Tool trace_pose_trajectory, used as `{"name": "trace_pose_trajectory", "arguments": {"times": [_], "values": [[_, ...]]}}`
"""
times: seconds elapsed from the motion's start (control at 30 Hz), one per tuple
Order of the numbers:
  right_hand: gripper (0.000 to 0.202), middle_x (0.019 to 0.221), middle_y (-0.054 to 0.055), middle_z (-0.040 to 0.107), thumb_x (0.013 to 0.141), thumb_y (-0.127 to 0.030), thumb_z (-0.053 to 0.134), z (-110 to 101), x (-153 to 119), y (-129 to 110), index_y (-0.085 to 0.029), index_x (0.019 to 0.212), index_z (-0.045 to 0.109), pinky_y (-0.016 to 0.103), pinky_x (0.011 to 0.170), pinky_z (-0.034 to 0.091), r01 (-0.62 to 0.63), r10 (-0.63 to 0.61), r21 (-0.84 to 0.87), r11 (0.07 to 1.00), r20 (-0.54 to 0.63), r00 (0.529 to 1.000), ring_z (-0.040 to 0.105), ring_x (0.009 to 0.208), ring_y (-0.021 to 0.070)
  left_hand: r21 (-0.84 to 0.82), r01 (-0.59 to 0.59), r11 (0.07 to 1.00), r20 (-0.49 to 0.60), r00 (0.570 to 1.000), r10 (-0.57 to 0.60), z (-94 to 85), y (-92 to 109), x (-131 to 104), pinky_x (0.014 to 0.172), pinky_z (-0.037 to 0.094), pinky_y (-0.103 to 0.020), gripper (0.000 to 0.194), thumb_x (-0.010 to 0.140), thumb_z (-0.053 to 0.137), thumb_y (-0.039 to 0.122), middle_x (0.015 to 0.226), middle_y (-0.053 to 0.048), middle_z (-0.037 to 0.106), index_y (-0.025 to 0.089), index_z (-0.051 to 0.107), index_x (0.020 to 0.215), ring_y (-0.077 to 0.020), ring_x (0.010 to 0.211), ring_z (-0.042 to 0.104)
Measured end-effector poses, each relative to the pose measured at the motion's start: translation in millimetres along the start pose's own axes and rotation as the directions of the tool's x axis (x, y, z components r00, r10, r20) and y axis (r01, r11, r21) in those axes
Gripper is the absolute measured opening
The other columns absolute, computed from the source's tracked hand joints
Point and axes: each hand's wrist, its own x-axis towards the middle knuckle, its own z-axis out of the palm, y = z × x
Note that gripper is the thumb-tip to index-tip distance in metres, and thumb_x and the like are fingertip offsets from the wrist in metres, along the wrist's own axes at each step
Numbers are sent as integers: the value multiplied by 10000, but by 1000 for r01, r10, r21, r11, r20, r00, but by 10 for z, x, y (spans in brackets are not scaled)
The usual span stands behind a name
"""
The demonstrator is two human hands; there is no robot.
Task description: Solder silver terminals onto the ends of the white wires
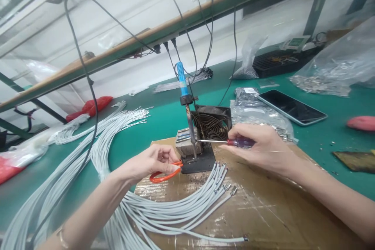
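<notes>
My left hand (pixel 158 162) is closed on an orange loop (pixel 164 176), held just left of a black plate (pixel 202 162). In my right hand (pixel 258 146) is a screwdriver with a dark red and purple handle (pixel 240 143); its thin shaft points left, the tip at the lower part of an upright soldering iron. The blue-handled soldering iron (pixel 182 80) stands tip down over the plate, beside a grey block (pixel 187 146). Below my hands, a bundle of white cables (pixel 175 205) with metal ends lies on the cardboard (pixel 263 211).
A small black fan (pixel 212 123) stands behind the block. More white cables (pixel 102 152) cover the left side. At the right are a phone (pixel 293 106), plastic bags of parts (pixel 325 78) and a red object (pixel 361 123). Black cords (pixel 235 27) hang from above.
</notes>
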Motion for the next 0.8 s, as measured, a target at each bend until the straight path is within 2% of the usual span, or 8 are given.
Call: {"name": "trace_pose_trajectory", "arguments": {"times": [0.1,0.2,0.33,0.53,0.67,0.8], "values": [[380,631,-38,660,969,-464,701,19,-2,-16,-185,713,682,259,576,421,-93,94,-23,995,19,995,571,557,111,14,-2,1000,1,1000,2,-5,6,0,550,251,-256,302,688,891,349,671,31,605,156,680,787,-108,599,429],[362,639,-21,674,959,-433,696,34,10,-30,-195,687,690,274,592,413,-121,122,-12,993,15,992,567,573,121,29,-19,999,-7,1000,19,-10,4,-8,566,261,-252,270,700,885,308,680,38,605,158,680,790,-106,620,439],[325,655,6,711,921,-412,707,35,36,-42,-216,662,712,307,586,413,-175,174,75,982,28,984,606,597,147,34,11,999,14,1000,-12,-4,-4,-1,540,246,-258,315,688,871,371,685,24,609,156,667,796,-109,596,431],[292,679,21,725,878,-440,721,26,60,-33,-227,679,739,326,611,425,-284,276,179,942,69,959,613,636,174,107,9,994,15,1000,-10,59,51,-7,551,266,-253,288,712,850,346,666,41,581,175,626,768,-110,609,425],[352,670,18,711,877,-511,710,-12,81,-25,-230,670,756,321,605,406,-393,366,183,901,166,916,592,641,175,206,26,978,13,999,-29,59,14,-34,563,305,-256,288,714,803,383,682,38,578,188,599,770,-123,619,449],[497,616,5,624,831,-650,726,-135,112,-22,-210,601,697,313,586,352,-465,418,153,872,260,870,508,612,155,413,23,910,-40,999,-7,70,7,-78,583,338,-274,232,765,751,351,674,51,535,212,566,777,-143,628,457]]}}
